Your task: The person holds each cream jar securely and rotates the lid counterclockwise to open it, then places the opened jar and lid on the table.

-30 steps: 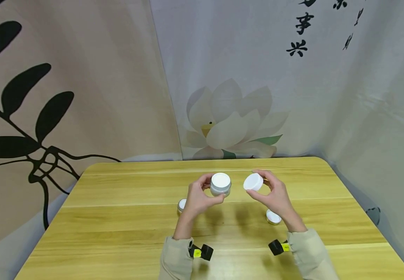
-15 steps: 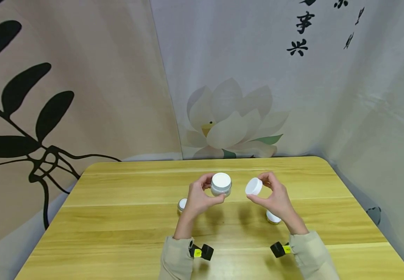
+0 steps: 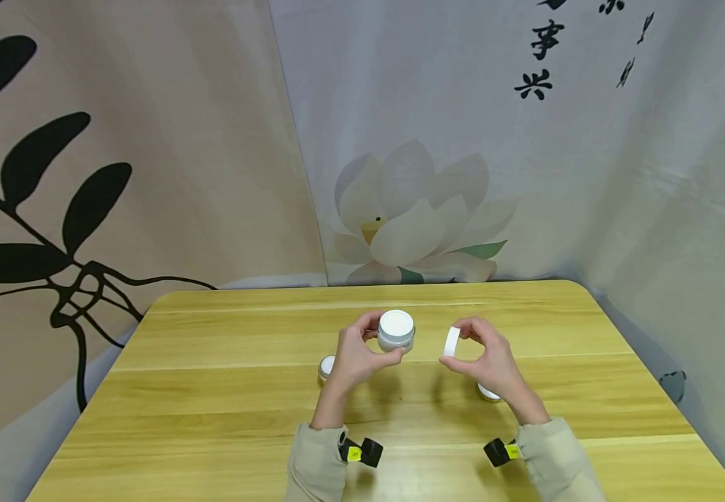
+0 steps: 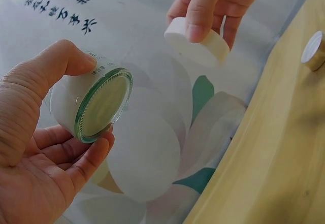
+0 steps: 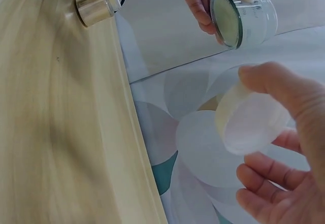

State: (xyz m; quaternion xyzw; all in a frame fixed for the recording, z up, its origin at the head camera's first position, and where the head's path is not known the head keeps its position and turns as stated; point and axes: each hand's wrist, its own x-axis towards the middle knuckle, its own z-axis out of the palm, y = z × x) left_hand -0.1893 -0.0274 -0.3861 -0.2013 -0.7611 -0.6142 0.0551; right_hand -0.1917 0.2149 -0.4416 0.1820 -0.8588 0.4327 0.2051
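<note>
My left hand (image 3: pixel 362 352) holds up a glass jar (image 3: pixel 396 332) with a white top face, fingers and thumb round its side. In the left wrist view the jar's clear, greenish base (image 4: pixel 105 104) shows, with small print near the thumb. To the right, a round white lid (image 3: pixel 452 342) is pinched between the thumb and fingers of my right hand (image 3: pixel 491 359). The head view has the lid almost edge-on. Its hollow inside (image 5: pixel 254 120) is visible in the right wrist view. Jar and lid are apart, both above the table.
On the wooden table (image 3: pixel 212 390), a small jar with a white top (image 3: pixel 327 367) stands partly behind my left wrist. Another white-topped, gold-sided jar (image 3: pixel 489 393) is mostly hidden by my right wrist. A printed curtain (image 3: pixel 212 174) hangs behind the table's far edge.
My right hand has turned the white lid from showing its broad face to nearly edge-on, shifting slightly downward. The left hand and its jar have stayed put.
</note>
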